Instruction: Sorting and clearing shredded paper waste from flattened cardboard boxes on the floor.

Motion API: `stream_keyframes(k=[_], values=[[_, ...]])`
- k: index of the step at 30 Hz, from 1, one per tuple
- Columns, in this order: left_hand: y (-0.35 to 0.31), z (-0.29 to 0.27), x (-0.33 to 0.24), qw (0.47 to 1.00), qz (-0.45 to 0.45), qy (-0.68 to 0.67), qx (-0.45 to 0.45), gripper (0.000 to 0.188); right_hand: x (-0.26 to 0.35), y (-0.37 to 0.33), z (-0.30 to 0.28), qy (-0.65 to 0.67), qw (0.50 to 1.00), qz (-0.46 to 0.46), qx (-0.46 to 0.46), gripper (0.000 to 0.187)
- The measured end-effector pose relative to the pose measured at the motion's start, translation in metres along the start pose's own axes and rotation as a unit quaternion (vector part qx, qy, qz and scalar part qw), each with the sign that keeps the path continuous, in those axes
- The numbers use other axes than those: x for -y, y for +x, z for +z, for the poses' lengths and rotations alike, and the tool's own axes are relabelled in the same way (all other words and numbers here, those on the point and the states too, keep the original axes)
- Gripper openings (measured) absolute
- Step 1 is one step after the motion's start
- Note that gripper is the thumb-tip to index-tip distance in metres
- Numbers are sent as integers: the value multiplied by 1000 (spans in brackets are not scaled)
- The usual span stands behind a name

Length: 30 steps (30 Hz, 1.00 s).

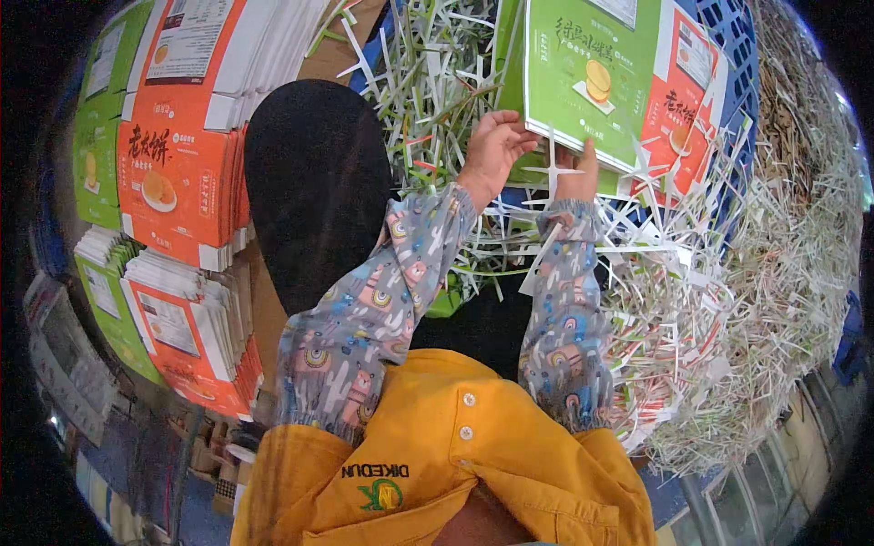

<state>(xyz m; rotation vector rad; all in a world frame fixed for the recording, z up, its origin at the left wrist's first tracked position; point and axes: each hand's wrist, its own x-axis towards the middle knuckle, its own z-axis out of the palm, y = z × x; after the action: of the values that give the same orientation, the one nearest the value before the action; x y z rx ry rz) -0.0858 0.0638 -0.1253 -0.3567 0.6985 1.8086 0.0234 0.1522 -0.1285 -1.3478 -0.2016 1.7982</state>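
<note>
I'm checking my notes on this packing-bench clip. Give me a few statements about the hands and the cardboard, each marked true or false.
1. Both hands grip the green printed carton sheet. True: left hand and right hand hold its lower edge.
2. The sheet lies over a heap of paper trimmings. True.
3. The stacks of orange cartons stand at the person's right. False: they are at the left.
4. The person's forearms are bare. False: patterned sleeve covers cover them.
</note>
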Motion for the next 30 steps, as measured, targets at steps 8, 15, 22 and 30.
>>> stream_keyframes(k=[8,15,22,30], values=[[-1,8,-21,995,-23,99,-21,35,83,-13,24,-156,953,-202,163,32],[-16,49,-27,984,-103,142,23,65,86,-107,-33,-154,979,-131,-33,37],[-9,18,30,988,-137,50,-44,41,30,-85,-68,-35,999,-5,-18,37],[-4,32,36,965,-72,235,-96,27,6,-71,-78,-78,994,-67,-41,37]])
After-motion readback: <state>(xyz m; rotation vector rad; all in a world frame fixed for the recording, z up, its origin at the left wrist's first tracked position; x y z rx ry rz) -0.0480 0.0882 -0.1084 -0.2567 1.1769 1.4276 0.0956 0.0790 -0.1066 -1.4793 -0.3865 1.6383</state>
